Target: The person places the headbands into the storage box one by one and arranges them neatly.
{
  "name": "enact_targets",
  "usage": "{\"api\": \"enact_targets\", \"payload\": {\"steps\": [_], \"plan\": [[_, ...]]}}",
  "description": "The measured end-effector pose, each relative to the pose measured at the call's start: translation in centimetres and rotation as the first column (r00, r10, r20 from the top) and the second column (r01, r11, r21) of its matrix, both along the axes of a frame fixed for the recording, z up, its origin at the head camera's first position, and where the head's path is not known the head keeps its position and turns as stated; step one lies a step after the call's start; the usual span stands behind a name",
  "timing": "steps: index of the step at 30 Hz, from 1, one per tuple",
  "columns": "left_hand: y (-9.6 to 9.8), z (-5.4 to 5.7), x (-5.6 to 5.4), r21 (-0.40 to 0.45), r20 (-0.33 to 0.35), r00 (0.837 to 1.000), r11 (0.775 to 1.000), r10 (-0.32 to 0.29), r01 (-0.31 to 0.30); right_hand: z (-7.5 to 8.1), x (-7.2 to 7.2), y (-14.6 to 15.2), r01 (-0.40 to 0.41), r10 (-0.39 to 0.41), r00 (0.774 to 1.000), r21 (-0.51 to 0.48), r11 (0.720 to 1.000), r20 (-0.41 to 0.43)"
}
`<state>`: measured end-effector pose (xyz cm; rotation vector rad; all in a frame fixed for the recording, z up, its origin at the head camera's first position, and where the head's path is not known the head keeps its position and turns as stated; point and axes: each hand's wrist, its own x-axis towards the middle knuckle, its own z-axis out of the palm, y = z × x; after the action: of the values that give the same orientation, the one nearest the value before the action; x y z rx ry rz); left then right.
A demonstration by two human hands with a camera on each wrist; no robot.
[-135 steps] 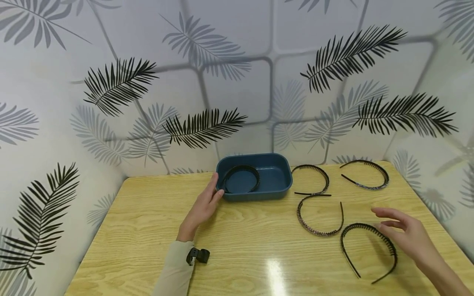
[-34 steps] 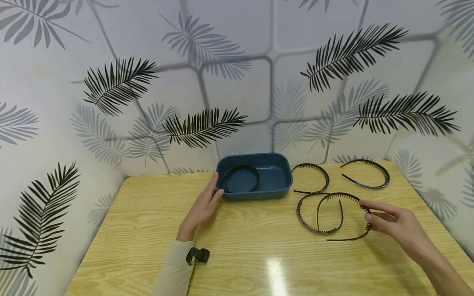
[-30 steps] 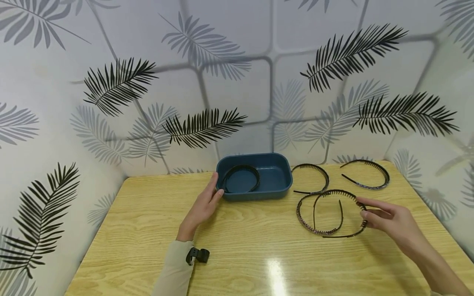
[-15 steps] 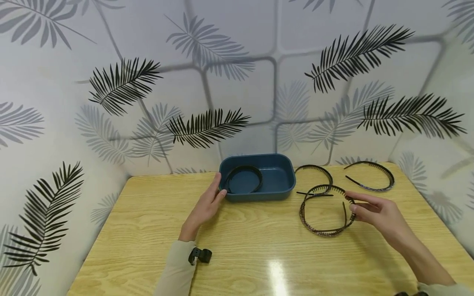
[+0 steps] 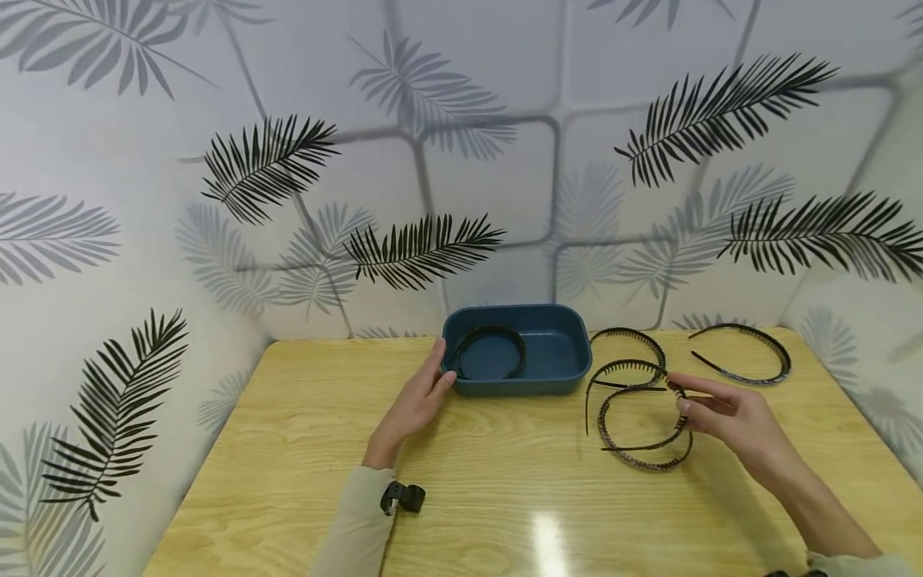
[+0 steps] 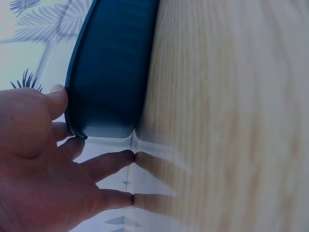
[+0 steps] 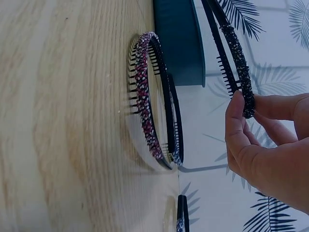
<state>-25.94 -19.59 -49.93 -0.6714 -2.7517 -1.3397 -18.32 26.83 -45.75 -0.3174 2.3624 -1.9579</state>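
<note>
In the head view, my right hand [image 5: 735, 417] pinches a black toothed headband [image 5: 606, 366] by one side of its arch, between thumb and fingers. Dark glitter covers its outer face [image 7: 240, 53] in the right wrist view. It is lifted above the table and overlaps a pink-speckled headband [image 5: 652, 466] lying below. My left hand [image 5: 414, 401] lies at the left end of a blue box [image 5: 515, 387], thumb and fingertips touching around its corner. Seen from the left wrist, two fingertips [image 6: 126, 155] of that hand rest on the table. One dark headband [image 5: 522, 365] lies inside the box.
Just right of the box another headband [image 5: 658, 349] lies on the table, close to the pink-speckled one. A further headband [image 5: 782, 367] sits at the back right. The leaf-patterned wall [image 5: 476, 184] rises directly behind the wooden table [image 5: 303, 449].
My right hand has taken the front-right headband off the table and carried it left and back, over the pink-speckled one. My left hand stays at the box. The head view has shifted slightly.
</note>
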Motion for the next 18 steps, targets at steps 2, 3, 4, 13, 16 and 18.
{"api": "enact_targets", "payload": {"steps": [2, 3, 4, 13, 16, 18], "plan": [[0.0, -0.1, -0.1, 0.002, -0.002, 1.0, 1.0, -0.002, 0.002, 0.1, -0.2, -0.4, -0.006, 0.006, 1.0, 0.026, 1.0, -0.004], [0.0, -0.2, -0.1, 0.003, -0.004, 1.0, 1.0, -0.003, 0.003, 0.2, -0.3, -0.6, -0.008, 0.008, 1.0, 0.038, 0.999, -0.006], [0.0, -0.2, -0.2, 0.004, -0.005, 1.0, 1.0, -0.005, 0.005, 0.2, -0.4, -0.8, -0.01, 0.01, 1.0, 0.046, 0.999, -0.007], [-0.4, 0.0, -0.1, 0.004, 0.009, 1.0, 1.0, -0.018, 0.018, 0.5, -1.9, -2.7, -0.067, 0.066, 0.998, -0.033, 0.997, -0.017], [-0.3, 0.0, -0.1, -0.003, 0.007, 1.0, 1.0, -0.011, 0.011, 0.7, -2.4, -3.3, -0.068, 0.067, 0.998, -0.042, 0.997, -0.018], [-0.3, 0.0, 0.0, -0.001, 0.009, 1.0, 1.0, -0.013, 0.013, 0.9, -2.6, -3.6, -0.064, 0.063, 0.998, -0.022, 0.998, -0.019]]}}
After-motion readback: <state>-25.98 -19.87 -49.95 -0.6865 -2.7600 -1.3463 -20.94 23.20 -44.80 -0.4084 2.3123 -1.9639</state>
